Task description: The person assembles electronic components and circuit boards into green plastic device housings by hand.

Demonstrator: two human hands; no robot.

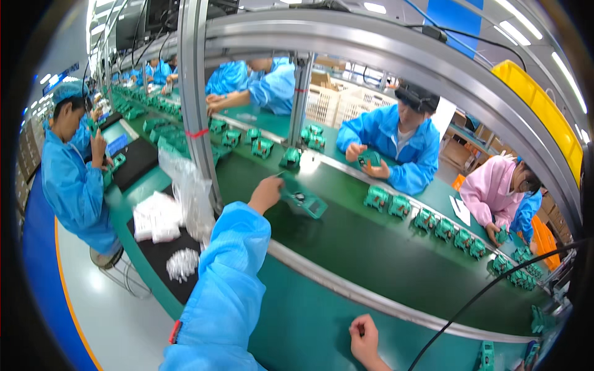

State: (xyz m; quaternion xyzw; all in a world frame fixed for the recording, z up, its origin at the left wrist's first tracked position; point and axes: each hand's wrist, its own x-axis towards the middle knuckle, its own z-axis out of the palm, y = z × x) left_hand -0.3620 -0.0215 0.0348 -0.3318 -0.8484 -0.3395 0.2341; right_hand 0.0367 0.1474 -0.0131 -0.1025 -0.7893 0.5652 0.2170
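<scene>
My left hand point(267, 194), at the end of an outstretched blue sleeve, grips the edge of a green plastic housing point(303, 196) with dark openings. The housing is tilted and slightly blurred above the green conveyor belt point(371, 260). Low in the view, my right hand point(364, 340) hovers over or rests on the near green worktop point(297, 321); I cannot tell which. Its fingers are curled in, and nothing shows in them. Beyond my left hand, a similar green unit point(291, 157) sits near the belt's far edge.
Several green units point(426, 219) line the belt's far side. A metal post point(199, 123) and rail point(346, 34) frame the station. Clear plastic bags point(185, 191), white packets point(158, 216) and small clear parts point(182, 264) lie left. A black cable point(489, 287) crosses right. Co-workers point(396, 145) sit opposite.
</scene>
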